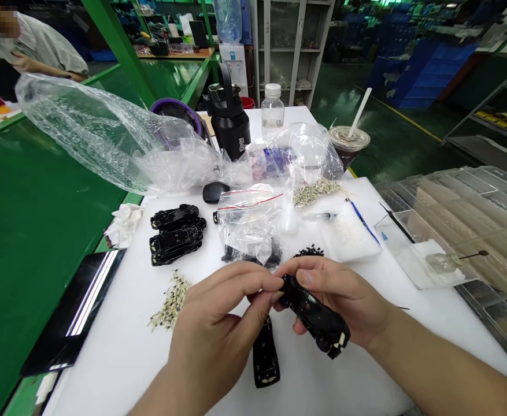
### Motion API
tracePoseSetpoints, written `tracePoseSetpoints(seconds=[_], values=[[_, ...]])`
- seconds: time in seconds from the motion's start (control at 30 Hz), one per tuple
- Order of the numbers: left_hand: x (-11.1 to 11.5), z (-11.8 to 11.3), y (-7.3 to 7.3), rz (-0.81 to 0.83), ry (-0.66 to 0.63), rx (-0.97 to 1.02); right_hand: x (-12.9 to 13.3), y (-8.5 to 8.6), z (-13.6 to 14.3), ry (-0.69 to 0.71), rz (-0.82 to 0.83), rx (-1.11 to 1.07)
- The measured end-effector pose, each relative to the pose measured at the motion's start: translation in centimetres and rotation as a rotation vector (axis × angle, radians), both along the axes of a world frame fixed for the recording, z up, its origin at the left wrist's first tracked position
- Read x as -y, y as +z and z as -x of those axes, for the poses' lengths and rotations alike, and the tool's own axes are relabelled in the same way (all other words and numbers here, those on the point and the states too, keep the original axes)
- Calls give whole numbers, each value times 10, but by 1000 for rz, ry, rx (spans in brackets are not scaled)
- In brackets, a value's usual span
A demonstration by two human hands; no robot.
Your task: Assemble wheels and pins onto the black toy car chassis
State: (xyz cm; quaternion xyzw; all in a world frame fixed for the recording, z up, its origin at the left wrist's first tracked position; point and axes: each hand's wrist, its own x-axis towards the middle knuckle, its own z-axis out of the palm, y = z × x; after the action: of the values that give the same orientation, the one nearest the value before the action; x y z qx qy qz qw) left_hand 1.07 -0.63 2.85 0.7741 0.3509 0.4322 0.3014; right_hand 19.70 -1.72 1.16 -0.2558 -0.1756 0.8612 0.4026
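Note:
A black toy car body (311, 315) with pale pieces at its near end is gripped by my right hand (344, 289), tilted above the white work surface. My left hand (227, 323) pinches thumb and forefinger together at the car's far end; whatever sits between those fingertips is too small or hidden to make out. Below the hands another black car body (266, 358) lies on the surface, its upper part covered by my fingers. To the left is a pile of small pale and black parts (170, 300). A heap of tiny black parts (311, 252) lies just beyond my right hand.
Several black car bodies (177, 234) lie at the left. Zip bags (251, 219), a mouse (215, 192), a black bottle (231, 130) and a drink cup (349, 141) stand farther back. At the right are a small glass bottle (441, 263) and a clear compartment box (465, 202). A person (49, 43) sits far left.

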Motion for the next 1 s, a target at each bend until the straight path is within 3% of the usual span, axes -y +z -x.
tracePoseSetpoints(seconds=[0.83, 1.0], values=[[1, 0, -3, -64, 64, -26, 2, -3, 0, 8, -26, -38], [5, 3, -5, 72, 120, 1, 0, -5, 1, 8, -21, -45]])
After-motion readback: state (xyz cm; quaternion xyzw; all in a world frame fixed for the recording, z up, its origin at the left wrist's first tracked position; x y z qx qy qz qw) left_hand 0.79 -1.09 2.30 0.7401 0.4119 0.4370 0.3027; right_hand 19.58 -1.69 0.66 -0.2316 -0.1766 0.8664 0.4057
